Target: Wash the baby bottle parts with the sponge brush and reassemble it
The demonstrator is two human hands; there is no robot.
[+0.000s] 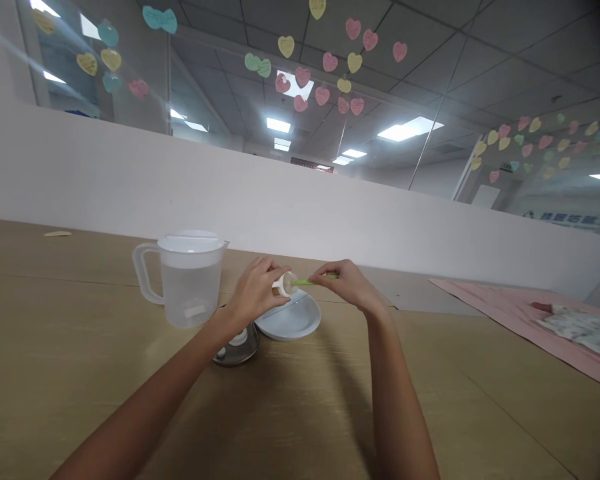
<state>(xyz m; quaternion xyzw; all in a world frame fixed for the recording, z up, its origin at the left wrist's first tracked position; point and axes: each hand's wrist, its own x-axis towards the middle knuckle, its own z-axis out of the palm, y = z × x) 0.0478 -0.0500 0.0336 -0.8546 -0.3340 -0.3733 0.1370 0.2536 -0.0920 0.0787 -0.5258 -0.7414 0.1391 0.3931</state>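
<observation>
One small white cylindrical container (283,285) is clamped sideways in the left grip (259,287), seemingly so its mouth faces the slim green stick (303,282) the right grip (347,283) pinches

Looks out from the head, forward and down over the counter (290,420), in a single view. Faces the white wall (300,207) behind, and tips up enough to catch the glass (220,80) above. Sits near and above the left hand (254,288) and right hand (351,283), close to mid-frame, with both forearms (397,387) rising from the bottom edge. Spans wide, past the jug (193,290) on the left to the pink cloth (485,303) at far right.
</observation>
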